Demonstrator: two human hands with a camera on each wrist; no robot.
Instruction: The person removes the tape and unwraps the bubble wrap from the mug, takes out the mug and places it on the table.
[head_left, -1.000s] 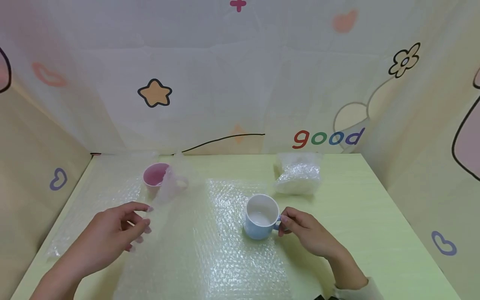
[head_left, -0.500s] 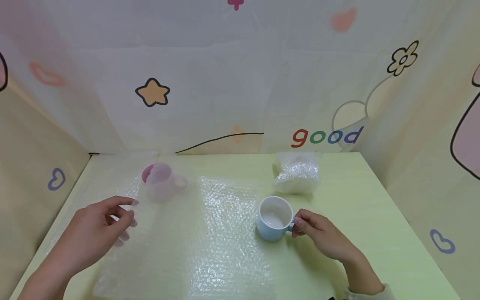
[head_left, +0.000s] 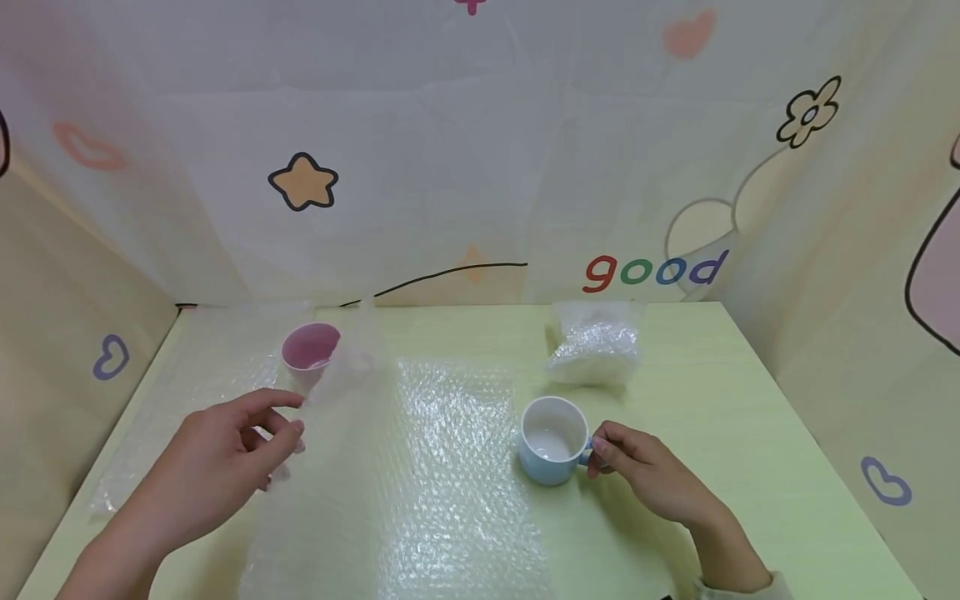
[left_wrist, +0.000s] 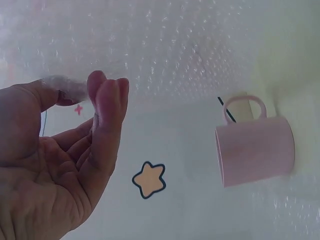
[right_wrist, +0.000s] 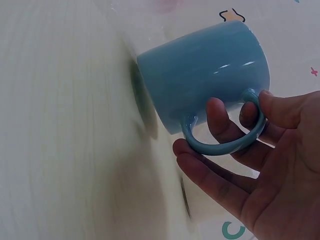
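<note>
My left hand (head_left: 217,458) pinches the edge of a clear bubble wrap sheet (head_left: 337,508) between thumb and fingertips; the left wrist view shows the film over the thumb tip. Raised at its left side, the sheet slopes down to the table on the right. Behind it a pink mug (head_left: 308,354) stands upright, its handle side blurred by the film. My right hand (head_left: 648,471) grips the handle of a light blue mug (right_wrist: 205,70) with a white inside, fingers through the loop. That mug is upright over the sheet's right edge, its shadow close under the base.
A bundle rolled in bubble wrap (head_left: 596,346) lies at the back right. Another bubble wrap sheet (head_left: 180,400) covers the table's left side. The pale green table (head_left: 750,467) ends at printed cloth walls (head_left: 442,167) at the back and sides.
The blue mug has moved a little right with my right hand. My left hand went left, then back right with the sheet's edge; the film covered the pink mug's opening and has uncovered it again.
</note>
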